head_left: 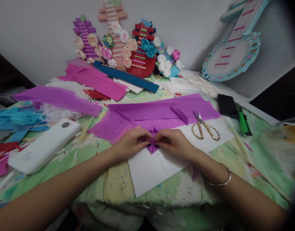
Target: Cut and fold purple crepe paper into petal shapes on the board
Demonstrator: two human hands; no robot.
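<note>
My left hand point(132, 141) and my right hand point(173, 143) meet over a white foam board point(149, 168) at the middle of the table. Both pinch a small folded piece of purple paper point(152, 145), fingertips pressed together on it from either side. A silver bangle point(221, 179) sits on my right wrist. Long sheets of purple crepe paper point(162, 110) lie just behind my hands.
Gold scissors point(205, 128) lie right of my hands on the board. A white box point(44, 146) rests at left, a black phone point(226, 105) and green cutter point(242, 119) at right. Paper guitars with flowers point(128, 45) lean on the back wall. Paper scraps cover the cloth.
</note>
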